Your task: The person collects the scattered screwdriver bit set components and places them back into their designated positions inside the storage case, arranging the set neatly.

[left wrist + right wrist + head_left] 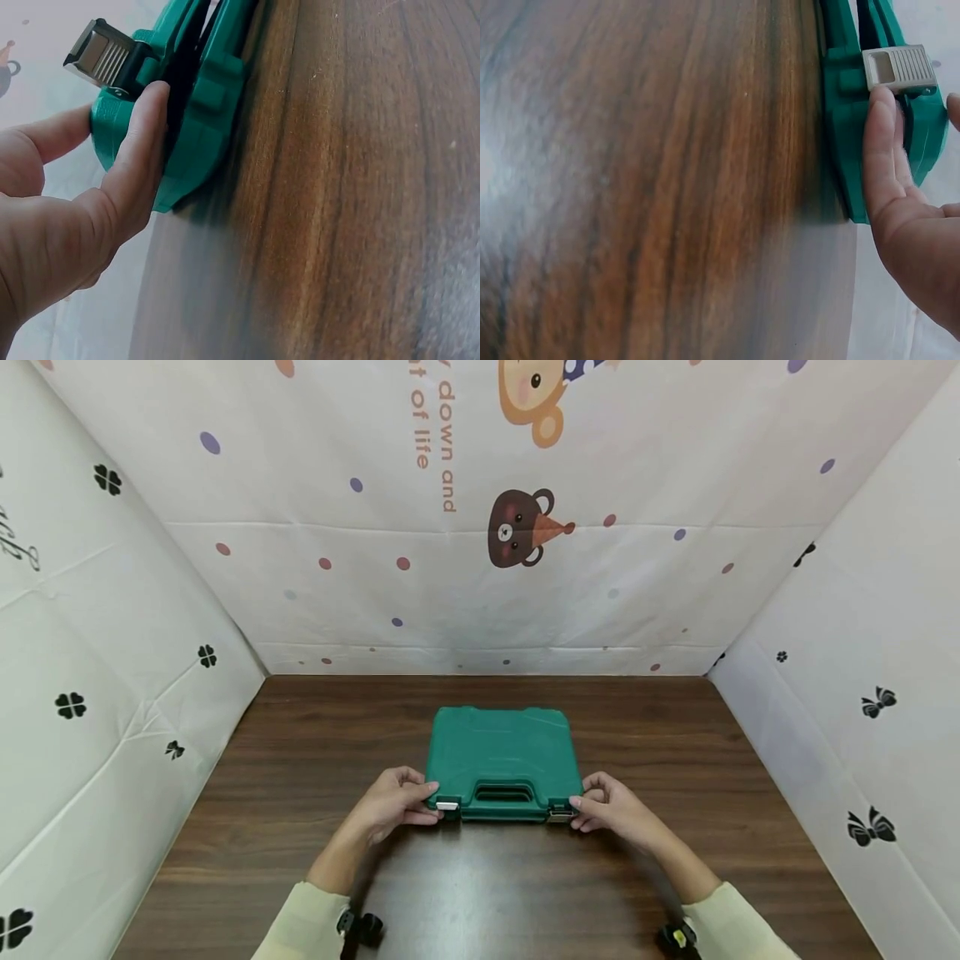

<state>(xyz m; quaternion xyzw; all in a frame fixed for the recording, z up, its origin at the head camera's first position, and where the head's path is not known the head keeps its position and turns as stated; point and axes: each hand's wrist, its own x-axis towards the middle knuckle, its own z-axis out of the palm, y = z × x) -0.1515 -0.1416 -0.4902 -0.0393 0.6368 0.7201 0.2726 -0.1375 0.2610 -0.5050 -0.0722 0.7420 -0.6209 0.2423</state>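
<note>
A green plastic carrying case (502,747) lies flat on the wooden table, its handle side facing me. My left hand (397,802) pinches the near left corner, one digit on top and another along the front seam. Beside that fingertip, the metal left latch (105,56) sticks out, flipped up. At the near right corner, my right hand (607,806) grips the case between a digit on top and fingers at the front. One right fingertip touches the lower edge of the right latch (900,67), which lies against the front. A dark seam runs between lid and base.
Brown wooden table (300,760) spreads around the case. White printed sheets stand as a back wall (450,593), a left wall (97,635) and a right wall (840,635) along the table's edges. Each wrist carries a small black camera.
</note>
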